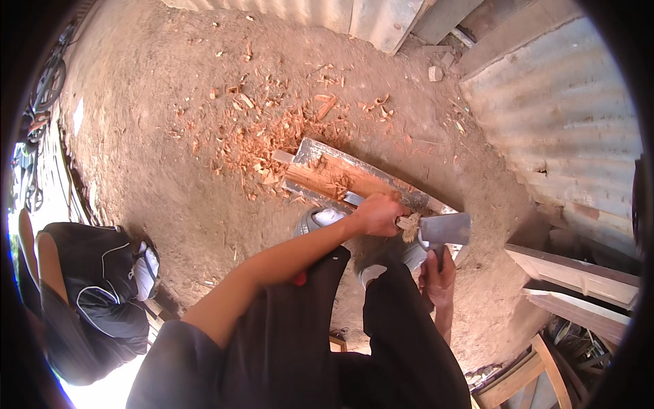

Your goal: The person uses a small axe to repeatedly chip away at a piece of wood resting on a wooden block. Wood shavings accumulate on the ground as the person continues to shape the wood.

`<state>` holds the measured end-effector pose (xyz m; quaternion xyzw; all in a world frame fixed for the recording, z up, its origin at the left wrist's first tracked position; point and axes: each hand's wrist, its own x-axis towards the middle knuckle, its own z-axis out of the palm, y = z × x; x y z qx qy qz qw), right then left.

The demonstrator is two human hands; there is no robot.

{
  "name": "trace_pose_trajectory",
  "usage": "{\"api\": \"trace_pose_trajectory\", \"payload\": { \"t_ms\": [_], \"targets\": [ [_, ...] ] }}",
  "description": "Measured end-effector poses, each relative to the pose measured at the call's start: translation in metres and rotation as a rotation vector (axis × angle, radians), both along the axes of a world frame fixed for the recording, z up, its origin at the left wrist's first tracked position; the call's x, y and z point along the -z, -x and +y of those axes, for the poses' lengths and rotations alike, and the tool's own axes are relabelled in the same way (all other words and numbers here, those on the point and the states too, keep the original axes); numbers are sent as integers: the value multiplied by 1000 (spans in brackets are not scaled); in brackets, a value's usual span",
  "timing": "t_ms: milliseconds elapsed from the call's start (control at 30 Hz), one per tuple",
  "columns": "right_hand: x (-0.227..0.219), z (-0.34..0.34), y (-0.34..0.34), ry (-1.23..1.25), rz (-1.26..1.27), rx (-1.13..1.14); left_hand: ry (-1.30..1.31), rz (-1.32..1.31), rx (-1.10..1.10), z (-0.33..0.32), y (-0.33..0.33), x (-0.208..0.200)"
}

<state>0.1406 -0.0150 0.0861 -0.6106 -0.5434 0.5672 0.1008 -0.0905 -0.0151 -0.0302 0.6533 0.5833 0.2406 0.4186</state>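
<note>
My left hand [380,215] is closed around a chisel. Its metal blade [353,198] points at a reddish-brown piece of wood [364,180], and the frayed butt of its handle [409,225] sticks out behind my fist. In my right hand [438,278] is the dark handle of a hatchet. The broad grey hatchet head [446,228] is right beside the chisel's frayed end; I cannot tell whether they touch. Under the wood lies a worn board [392,175] with whitish edges. Curled shavings sit on the wood ahead of the blade.
Wood shavings [266,146] litter the dirt floor [157,102] beyond the board. My shoes [313,219] flank its near side. Corrugated metal sheets [558,109] stand at the right, above planks [579,276] and a wooden frame [521,378]. At the left is a person in dark clothes [102,279].
</note>
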Motion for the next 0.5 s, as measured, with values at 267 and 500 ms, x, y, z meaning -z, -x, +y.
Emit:
{"api": "trace_pose_trajectory", "payload": {
  "t_ms": [267,500],
  "targets": [
    [-14,1,18,14,64,356,-92,-85,-56,4,4,-10],
    [-27,25,13,55,-21,-3,-68,-67,-64,-4,9,-10]
  ]
}}
